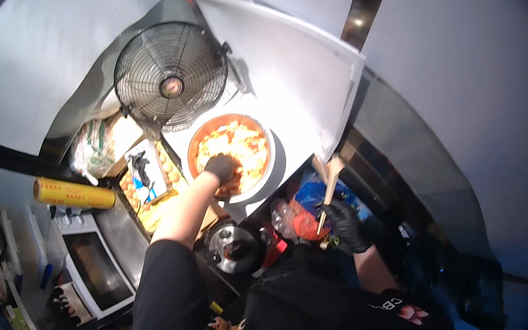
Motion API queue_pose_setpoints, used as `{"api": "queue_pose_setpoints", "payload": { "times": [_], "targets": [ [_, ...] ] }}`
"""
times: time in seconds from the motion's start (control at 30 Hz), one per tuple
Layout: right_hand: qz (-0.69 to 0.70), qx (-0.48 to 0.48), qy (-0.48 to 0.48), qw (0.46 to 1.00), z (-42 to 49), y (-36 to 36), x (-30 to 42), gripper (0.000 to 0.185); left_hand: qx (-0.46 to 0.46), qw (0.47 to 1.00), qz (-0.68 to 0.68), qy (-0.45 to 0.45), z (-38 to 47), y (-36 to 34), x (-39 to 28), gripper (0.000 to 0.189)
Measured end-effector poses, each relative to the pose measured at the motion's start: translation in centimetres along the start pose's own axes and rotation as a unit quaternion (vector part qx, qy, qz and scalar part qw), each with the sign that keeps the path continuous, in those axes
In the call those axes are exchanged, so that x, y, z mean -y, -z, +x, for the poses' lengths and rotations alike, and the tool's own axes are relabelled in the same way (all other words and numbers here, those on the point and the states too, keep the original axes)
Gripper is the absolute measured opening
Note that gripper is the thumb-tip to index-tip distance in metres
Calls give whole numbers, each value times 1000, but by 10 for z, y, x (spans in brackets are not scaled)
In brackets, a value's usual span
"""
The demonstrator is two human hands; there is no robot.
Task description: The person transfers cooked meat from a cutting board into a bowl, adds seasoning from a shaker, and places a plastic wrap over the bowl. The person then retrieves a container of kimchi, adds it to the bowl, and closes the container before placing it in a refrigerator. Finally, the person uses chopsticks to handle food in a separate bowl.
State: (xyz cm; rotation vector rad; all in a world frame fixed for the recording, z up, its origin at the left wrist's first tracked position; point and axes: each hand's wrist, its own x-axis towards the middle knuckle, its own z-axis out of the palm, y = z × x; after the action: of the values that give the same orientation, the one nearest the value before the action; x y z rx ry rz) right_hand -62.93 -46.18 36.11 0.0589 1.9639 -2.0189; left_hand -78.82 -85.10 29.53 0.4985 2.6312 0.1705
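Observation:
A large round bowl (272, 163) sits on a white surface before me, filled with chunky food (245, 142) in a reddish-orange sauce. My left hand (221, 167), in a black glove, reaches into the near left part of the bowl. Its fingers are down among the food, so their grip is hidden. To the right, outside the bowl, my right hand (347, 224) wears a black glove too. It grips the handle of a wooden spatula-like utensil (331, 181), whose broad end points up and away from me; a second wooden blade seems to show beside it.
A black wire-caged fan (170, 76) stands behind the bowl. Left are trays of eggs (171, 172), a yellow roll box (74, 193) and a white microwave (96, 264). A lidded pot (234, 248) is close to my body. Plastic bags (309, 220) lie below the right hand's utensil.

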Motion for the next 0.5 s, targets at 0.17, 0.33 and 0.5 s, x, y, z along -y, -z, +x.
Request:
{"api": "queue_pose_setpoints", "payload": {
  "times": [0.17,0.33,0.5],
  "targets": [
    [23,22,-21,999,31,-32,29,23,-107,926,-339,128,-23,12,-5,36],
    [-115,30,101,988,75,-36,-16,29,-257,677,-666,179,-40,7,-20,50],
    [-221,45,181,957,101,-65,11,27,-253,534,-798,117,-81,53,-53,26]
  ]
}}
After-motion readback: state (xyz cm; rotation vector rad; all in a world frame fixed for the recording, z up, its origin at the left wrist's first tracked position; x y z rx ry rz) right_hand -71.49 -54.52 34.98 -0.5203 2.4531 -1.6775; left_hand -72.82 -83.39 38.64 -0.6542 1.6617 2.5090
